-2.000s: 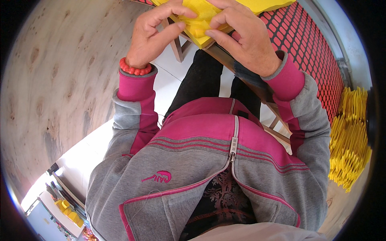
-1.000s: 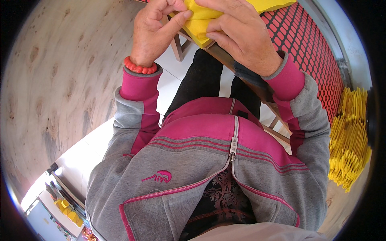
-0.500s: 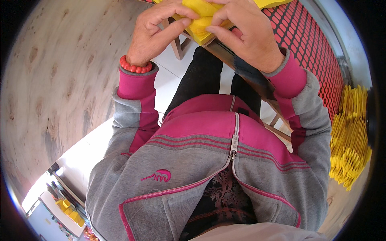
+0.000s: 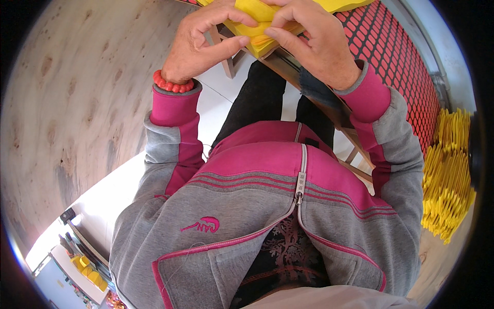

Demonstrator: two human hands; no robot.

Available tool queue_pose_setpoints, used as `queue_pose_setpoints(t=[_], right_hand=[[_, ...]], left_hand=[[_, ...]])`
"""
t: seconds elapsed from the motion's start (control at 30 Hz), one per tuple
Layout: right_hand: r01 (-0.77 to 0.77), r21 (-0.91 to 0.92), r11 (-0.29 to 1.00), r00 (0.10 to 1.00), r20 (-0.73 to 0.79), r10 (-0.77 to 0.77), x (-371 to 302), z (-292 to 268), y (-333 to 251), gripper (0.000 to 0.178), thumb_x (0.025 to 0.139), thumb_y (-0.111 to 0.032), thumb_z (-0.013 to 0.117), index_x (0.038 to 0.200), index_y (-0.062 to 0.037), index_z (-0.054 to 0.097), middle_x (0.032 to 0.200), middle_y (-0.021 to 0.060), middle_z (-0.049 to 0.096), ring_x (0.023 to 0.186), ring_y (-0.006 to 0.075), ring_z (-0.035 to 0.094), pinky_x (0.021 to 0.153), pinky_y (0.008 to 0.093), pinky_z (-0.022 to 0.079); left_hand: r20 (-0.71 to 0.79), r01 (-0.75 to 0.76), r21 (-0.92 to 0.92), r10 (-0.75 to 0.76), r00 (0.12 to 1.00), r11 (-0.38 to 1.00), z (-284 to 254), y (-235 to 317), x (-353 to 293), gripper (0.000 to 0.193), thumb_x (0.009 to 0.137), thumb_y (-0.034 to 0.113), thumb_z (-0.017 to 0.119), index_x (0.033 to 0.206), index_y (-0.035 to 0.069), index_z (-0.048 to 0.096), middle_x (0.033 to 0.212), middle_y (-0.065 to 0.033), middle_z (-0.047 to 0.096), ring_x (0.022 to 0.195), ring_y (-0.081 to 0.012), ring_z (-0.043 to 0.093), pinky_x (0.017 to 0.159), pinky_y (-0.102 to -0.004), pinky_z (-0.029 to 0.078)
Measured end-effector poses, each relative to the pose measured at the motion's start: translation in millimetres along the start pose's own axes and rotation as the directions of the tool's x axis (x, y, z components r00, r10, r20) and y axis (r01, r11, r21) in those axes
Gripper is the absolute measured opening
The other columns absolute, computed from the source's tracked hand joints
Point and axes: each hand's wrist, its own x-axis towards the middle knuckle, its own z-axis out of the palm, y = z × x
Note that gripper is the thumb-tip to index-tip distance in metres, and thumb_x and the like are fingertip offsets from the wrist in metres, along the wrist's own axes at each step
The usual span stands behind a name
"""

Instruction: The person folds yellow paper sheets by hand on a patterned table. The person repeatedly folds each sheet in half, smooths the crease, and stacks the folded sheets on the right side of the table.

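Observation:
A folded yellow sheet [image 4: 256, 29], paper or thin cloth I cannot tell which, lies at the top edge on a stack of yellow sheets [image 4: 263, 50]. My left hand [image 4: 198, 44], with a red bead bracelet at the wrist, rests on its left side. That hand's index finger touches the fold while the thumb stands apart from it beside the stack's corner. On the other side my right hand [image 4: 321, 44] pinches the fold between thumb and bent index finger. The far fingertips of both hands are cut off by the frame.
A wooden board [image 4: 77, 103] spans the left. At the right, a red surface with black mesh [image 4: 383, 56] borders the work spot. Bundled yellow folded pieces [image 4: 447, 180] sit at the far right. Dark-trousered legs [image 4: 252, 103] are below the wooden bench edge [image 4: 288, 74].
My left thumb has moved down and away from the index finger, off the yellow fold. My right thumb and index finger have shifted slightly along the fold.

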Motion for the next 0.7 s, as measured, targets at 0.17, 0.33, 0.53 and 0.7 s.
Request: queue_pose_setpoints(t=[0.17,0.33,0.53,0.7], right_hand=[[-0.05,0.041,0.998,0.999,-0.004,0.051,-0.9,1.5,-1.0,0.014,0.087,-0.007,0.073,0.093,-0.0038,0.061,0.118,0.0239,0.069,0.11,0.0383,0.067,0.093,0.0408,0.052],[-0.04,0.031,0.999,0.999,-0.011,0.04,-1.6,1.9,0.8,0.013,0.088,-0.008,0.072,0.093,-0.0039,0.061,0.117,0.0236,0.069,0.109,0.0376,0.067,0.092,0.0404,0.052],[-0.05,-0.014,0.999,0.998,-0.04,0.049,-1.0,2.9,-0.7,0.016,0.085,-0.006,0.075,0.093,-0.0034,0.062,0.115,0.0231,0.069,0.106,0.0357,0.069,0.088,0.038,0.053],[0.034,-0.064,0.997,0.979,-0.199,-0.046,10.7,-12.1,-13.6,0.016,0.083,-0.004,0.077,0.092,-0.0011,0.063,0.111,0.0229,0.07,0.1,0.033,0.071,0.082,0.035,0.055]], left_hand=[[0.018,-0.069,0.047,0.068,0.998,0.997,-1.1,-2.1,2.5,0.021,0.084,0.002,0.077,0.104,0.003,0.071,0.114,-0.0142,0.071,0.107,-0.0273,0.067,0.094,-0.0377,0.049],[-0.017,0.015,-0.053,-0.016,1.0,0.998,4.3,1.1,0.9,0.018,0.084,0.0,0.079,0.1,0.003,0.07,0.111,-0.0132,0.071,0.101,-0.0244,0.067,0.091,-0.0357,0.049],[-0.006,-0.026,-0.017,0.025,1.0,1.0,6.9,-3.0,1.6,0.014,0.087,0.0,0.078,0.094,0.003,0.067,0.107,-0.0104,0.069,0.096,-0.0188,0.064,0.086,-0.0335,0.049],[-0.228,0.069,-0.124,-0.096,0.969,0.99,19.9,-8.1,-5.0,0.007,0.095,0.001,0.07,0.096,0.003,0.064,0.098,-0.0019,0.066,0.091,-0.0116,0.06,0.083,-0.0282,0.049]])
